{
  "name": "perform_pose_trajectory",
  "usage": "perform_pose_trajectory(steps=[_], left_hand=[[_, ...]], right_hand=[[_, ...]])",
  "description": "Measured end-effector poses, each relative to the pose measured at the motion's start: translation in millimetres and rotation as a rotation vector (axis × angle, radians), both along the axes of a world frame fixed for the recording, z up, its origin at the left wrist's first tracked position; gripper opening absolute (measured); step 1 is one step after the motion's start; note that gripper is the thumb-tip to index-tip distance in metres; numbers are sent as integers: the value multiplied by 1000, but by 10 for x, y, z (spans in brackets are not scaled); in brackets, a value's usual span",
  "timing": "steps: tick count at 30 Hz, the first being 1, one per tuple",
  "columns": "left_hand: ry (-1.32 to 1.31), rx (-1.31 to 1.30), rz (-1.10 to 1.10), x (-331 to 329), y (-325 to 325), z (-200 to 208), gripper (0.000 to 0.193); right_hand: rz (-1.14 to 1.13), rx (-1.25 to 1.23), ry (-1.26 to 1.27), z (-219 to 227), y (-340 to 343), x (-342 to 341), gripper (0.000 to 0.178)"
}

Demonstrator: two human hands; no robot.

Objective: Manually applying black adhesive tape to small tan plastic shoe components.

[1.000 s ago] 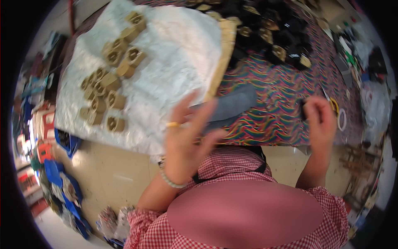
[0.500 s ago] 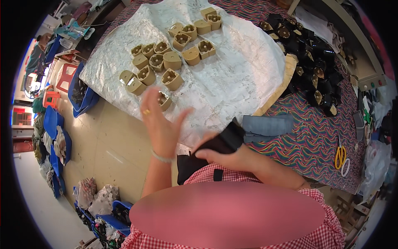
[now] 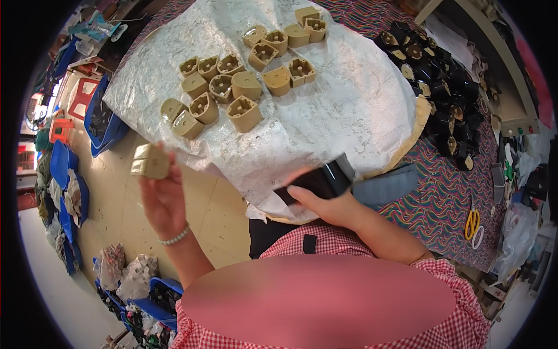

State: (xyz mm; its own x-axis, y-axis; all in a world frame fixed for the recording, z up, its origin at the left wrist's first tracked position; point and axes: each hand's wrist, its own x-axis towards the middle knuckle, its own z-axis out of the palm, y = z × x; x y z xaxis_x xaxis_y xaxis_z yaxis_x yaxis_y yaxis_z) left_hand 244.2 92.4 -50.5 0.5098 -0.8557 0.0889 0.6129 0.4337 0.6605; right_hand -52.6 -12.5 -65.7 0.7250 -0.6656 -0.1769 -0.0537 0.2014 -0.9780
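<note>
A tan shoe heel block point(image 3: 150, 161) is up in the fingers of my left hand point(image 3: 163, 195), over the floor left of the white sheet's edge. My right hand point(image 3: 334, 206) grips a glossy black piece of material point(image 3: 326, 178), slightly blurred, its thumb lying across the near side. More tan heel blocks point(image 3: 244, 113) lie on the white woven sheet point(image 3: 343, 116), some hollow side up and some flat side up. To the right of my right hand is a folded blue-grey cloth point(image 3: 388, 185).
A heap of glossy black-covered heels point(image 3: 456, 99) stands at the far right on the patterned tablecloth point(image 3: 436, 198). Yellow-handled scissors point(image 3: 472, 224) and a white ring point(image 3: 478, 237) lie near the right edge. Blue bins point(image 3: 107, 131) and a red stool point(image 3: 83, 99) are on the left.
My left hand has picked up the nearest heel block from the sheet and moved left and toward me with it. My right hand still holds the black piece, now slightly farther right.
</note>
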Motion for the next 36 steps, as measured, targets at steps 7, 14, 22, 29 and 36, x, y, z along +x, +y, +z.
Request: perform_pose_trajectory(steps=[7, 14, 22, 29, 36], left_hand=[[143, 134, -551, -1233, -163, -33, 74], [-137, 294, -536, -1702, -282, 110, 72], [-279, 397, -440, -1734, -235, 172, 64], [-220, 432, -411, -1704, -271, 161, 55], [-221, 430, -425, -1681, -298, 119, 54]], right_hand=[[-55, 222, -115, 744, 75, -394, 12], [-271, 24, 12, 757, 91, -594, 10], [-331, -90, -14, 570, 68, -545, 16], [-370, 8, -5, 523, 31, -480, 19], [-357, -2, -1, 498, -6, -449, 19]])
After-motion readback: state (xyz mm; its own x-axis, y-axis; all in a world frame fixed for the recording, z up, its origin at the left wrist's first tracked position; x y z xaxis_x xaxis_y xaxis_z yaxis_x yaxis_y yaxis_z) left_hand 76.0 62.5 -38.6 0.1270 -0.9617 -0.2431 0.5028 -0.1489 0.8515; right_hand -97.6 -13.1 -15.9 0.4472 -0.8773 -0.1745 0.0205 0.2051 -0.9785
